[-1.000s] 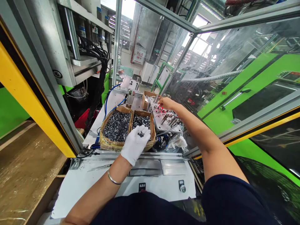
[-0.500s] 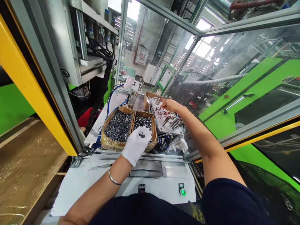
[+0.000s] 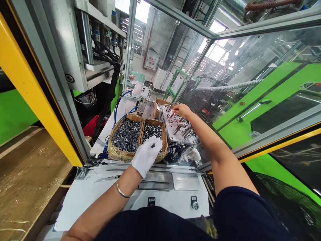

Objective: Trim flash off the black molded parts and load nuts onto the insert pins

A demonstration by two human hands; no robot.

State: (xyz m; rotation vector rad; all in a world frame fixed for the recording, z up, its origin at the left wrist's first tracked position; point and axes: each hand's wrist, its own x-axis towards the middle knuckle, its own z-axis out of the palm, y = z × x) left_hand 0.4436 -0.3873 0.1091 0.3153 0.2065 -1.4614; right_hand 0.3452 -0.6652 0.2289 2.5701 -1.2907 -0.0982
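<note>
My left hand (image 3: 146, 155), in a white glove, is palm up with small dark parts (image 3: 153, 145) lying at its fingers, in front of two cardboard boxes. The left box (image 3: 120, 154) holds many dark rings; the right box (image 3: 165, 139) holds small black and silver parts. My bare right hand (image 3: 181, 110) is over the far end of a metal fixture plate (image 3: 173, 131) with pins and thin tubes. Its fingers are pinched together; what they hold is too small to make out.
Another small cardboard box (image 3: 156, 110) stands behind the fixture. Clear panels in metal frames enclose the table. A press (image 3: 62, 43) stands at the left. Tweezers (image 3: 107, 178) and two button boxes (image 3: 151, 201) are at the front.
Fewer dark parts show in my gloved left hand, which has shifted slightly. My right hand has moved a little at the fixture's far end. The green light on the front right button has gone out.
</note>
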